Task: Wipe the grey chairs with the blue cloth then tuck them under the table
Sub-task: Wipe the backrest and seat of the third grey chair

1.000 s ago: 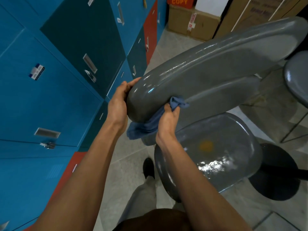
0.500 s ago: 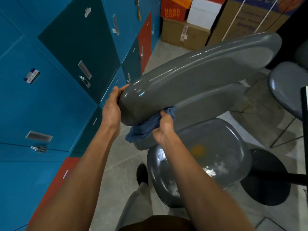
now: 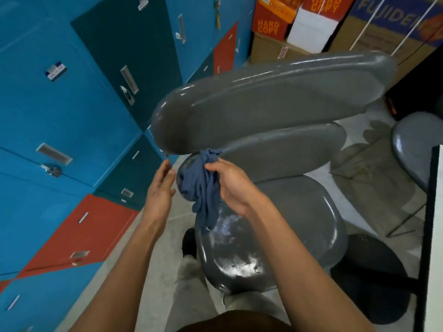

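A glossy grey chair (image 3: 275, 109) stands in front of me, its wide backrest above a lower back panel and a shiny seat (image 3: 287, 236). My right hand (image 3: 230, 185) grips the blue cloth (image 3: 200, 185), which hangs bunched against the left end of the lower back panel and over the seat's edge. My left hand (image 3: 160, 188) hovers just left of the cloth with its fingers apart, touching nothing. A second grey chair (image 3: 414, 144) shows at the right edge.
Blue, teal and red lockers (image 3: 72, 140) line the left side. Cardboard boxes (image 3: 311, 27) are stacked at the back. A table edge (image 3: 431, 212) runs down the right side. A round black base (image 3: 374, 279) lies on the floor by the chair.
My left hand has let go of the backrest's left end and dropped beside the cloth. My right hand has brought the cloth down from under the backrest to the lower panel's end.
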The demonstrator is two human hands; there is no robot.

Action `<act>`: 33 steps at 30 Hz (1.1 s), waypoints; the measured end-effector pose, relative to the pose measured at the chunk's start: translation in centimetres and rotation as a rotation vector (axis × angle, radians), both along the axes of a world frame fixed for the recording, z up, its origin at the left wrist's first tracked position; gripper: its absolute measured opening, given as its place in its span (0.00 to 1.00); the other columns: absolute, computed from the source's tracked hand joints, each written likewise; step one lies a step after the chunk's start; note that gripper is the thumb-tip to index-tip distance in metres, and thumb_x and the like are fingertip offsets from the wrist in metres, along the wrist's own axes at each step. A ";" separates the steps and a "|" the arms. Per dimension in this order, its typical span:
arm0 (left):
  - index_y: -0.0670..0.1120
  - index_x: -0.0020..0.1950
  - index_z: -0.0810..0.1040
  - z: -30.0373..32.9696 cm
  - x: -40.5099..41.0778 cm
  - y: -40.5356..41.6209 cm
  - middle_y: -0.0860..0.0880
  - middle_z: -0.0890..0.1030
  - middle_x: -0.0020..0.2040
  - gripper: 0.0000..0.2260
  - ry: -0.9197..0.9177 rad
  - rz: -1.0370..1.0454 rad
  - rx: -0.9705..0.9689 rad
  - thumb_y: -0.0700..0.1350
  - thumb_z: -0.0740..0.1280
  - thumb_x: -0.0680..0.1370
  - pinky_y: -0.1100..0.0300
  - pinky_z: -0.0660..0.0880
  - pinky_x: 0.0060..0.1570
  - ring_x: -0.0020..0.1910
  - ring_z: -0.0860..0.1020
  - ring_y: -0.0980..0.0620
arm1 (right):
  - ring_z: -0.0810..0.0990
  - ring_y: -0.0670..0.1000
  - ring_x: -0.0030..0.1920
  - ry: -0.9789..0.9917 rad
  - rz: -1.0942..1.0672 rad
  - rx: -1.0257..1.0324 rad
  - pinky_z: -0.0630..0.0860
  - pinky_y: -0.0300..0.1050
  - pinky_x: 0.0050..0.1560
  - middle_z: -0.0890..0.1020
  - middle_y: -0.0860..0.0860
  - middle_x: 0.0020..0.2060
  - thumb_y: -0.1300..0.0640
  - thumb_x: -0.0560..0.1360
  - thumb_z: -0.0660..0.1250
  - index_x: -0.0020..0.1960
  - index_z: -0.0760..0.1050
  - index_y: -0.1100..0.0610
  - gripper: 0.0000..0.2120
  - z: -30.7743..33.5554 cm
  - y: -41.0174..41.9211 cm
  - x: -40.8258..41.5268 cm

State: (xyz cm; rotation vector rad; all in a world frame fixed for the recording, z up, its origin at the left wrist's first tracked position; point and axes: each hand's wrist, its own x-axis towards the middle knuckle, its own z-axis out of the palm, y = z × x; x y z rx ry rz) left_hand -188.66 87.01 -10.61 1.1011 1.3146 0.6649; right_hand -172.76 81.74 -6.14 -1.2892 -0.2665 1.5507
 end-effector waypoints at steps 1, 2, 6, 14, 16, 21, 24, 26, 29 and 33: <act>0.54 0.77 0.69 -0.4 0.1 -1.6 0.55 0.74 0.74 0.19 -0.004 -0.015 -0.072 0.54 0.56 0.87 0.46 0.68 0.74 0.73 0.72 0.53 | 0.80 0.62 0.62 -0.004 0.021 -0.003 0.74 0.57 0.68 0.81 0.64 0.61 0.63 0.82 0.60 0.61 0.79 0.62 0.12 -0.1 -0.8 0.5; 0.53 0.75 0.73 -0.5 0.4 -3.3 0.52 0.78 0.70 0.19 -0.015 -0.028 -0.160 0.56 0.55 0.87 0.44 0.69 0.73 0.70 0.75 0.51 | 0.81 0.61 0.60 -0.005 0.039 -0.006 0.74 0.57 0.68 0.82 0.64 0.60 0.62 0.81 0.60 0.58 0.80 0.61 0.11 -0.2 -1.7 0.9; 0.46 0.69 0.77 -0.2 1.7 -9.0 0.42 0.83 0.62 0.27 -0.073 -0.054 -0.441 0.63 0.53 0.84 0.40 0.74 0.68 0.61 0.81 0.41 | 0.78 0.65 0.65 0.015 0.100 -0.034 0.72 0.60 0.70 0.80 0.65 0.62 0.58 0.82 0.61 0.63 0.78 0.63 0.15 -0.6 -5.5 3.0; 0.51 0.64 0.80 1.1 3.4 -13.6 0.46 0.87 0.52 0.17 -0.114 -0.247 -0.441 0.58 0.60 0.84 0.47 0.78 0.63 0.57 0.84 0.45 | 0.81 0.61 0.58 -0.003 -0.007 -0.042 0.78 0.54 0.60 0.82 0.64 0.60 0.60 0.82 0.60 0.64 0.77 0.63 0.14 -0.3 -11.4 6.0; 0.51 0.63 0.80 1.1 3.5 -14.2 0.45 0.85 0.52 0.17 -0.150 -0.316 -0.442 0.58 0.62 0.82 0.46 0.78 0.63 0.57 0.83 0.45 | 0.82 0.60 0.56 0.002 -0.074 -0.049 0.80 0.52 0.56 0.82 0.64 0.59 0.61 0.82 0.59 0.65 0.76 0.66 0.15 -0.4 -12.6 6.0; 0.46 0.63 0.82 1.2 4.0 -16.0 0.47 0.86 0.55 0.15 -0.140 -0.470 -0.408 0.53 0.68 0.81 0.56 0.81 0.54 0.56 0.84 0.49 | 0.82 0.59 0.53 -0.039 -0.148 -0.112 0.79 0.52 0.54 0.82 0.66 0.57 0.61 0.80 0.61 0.65 0.75 0.67 0.16 -0.6 -15.1 5.4; 0.43 0.61 0.83 0.8 3.8 -16.8 0.44 0.86 0.56 0.12 -0.115 -0.408 -0.392 0.47 0.70 0.81 0.62 0.82 0.48 0.57 0.84 0.47 | 0.84 0.58 0.52 -0.067 -0.155 -0.137 0.82 0.50 0.51 0.84 0.63 0.55 0.60 0.81 0.61 0.63 0.77 0.66 0.15 -0.8 -16.3 5.5; 0.45 0.59 0.83 0.7 3.2 -17.4 0.46 0.87 0.55 0.09 -0.109 -0.336 -0.366 0.45 0.70 0.81 0.62 0.81 0.49 0.56 0.84 0.48 | 0.85 0.56 0.47 -0.155 -0.141 -0.199 0.80 0.46 0.44 0.86 0.58 0.48 0.58 0.80 0.61 0.57 0.80 0.61 0.11 -1.0 -17.0 5.5; 0.48 0.56 0.83 0.8 2.6 -17.8 0.49 0.87 0.53 0.05 -0.091 -0.269 -0.301 0.44 0.70 0.81 0.66 0.80 0.45 0.51 0.85 0.56 | 0.81 0.56 0.44 -0.326 -0.060 -0.319 0.75 0.52 0.47 0.84 0.56 0.43 0.53 0.77 0.63 0.49 0.78 0.57 0.09 -1.7 -17.8 5.9; 0.52 0.55 0.83 0.8 3.0 -18.0 0.59 0.87 0.48 0.04 -0.076 -0.190 -0.256 0.47 0.69 0.82 0.69 0.76 0.44 0.49 0.84 0.63 | 0.72 0.52 0.35 -0.434 0.112 -0.381 0.68 0.50 0.42 0.74 0.52 0.32 0.54 0.78 0.60 0.43 0.73 0.55 0.08 -2.7 -17.7 7.3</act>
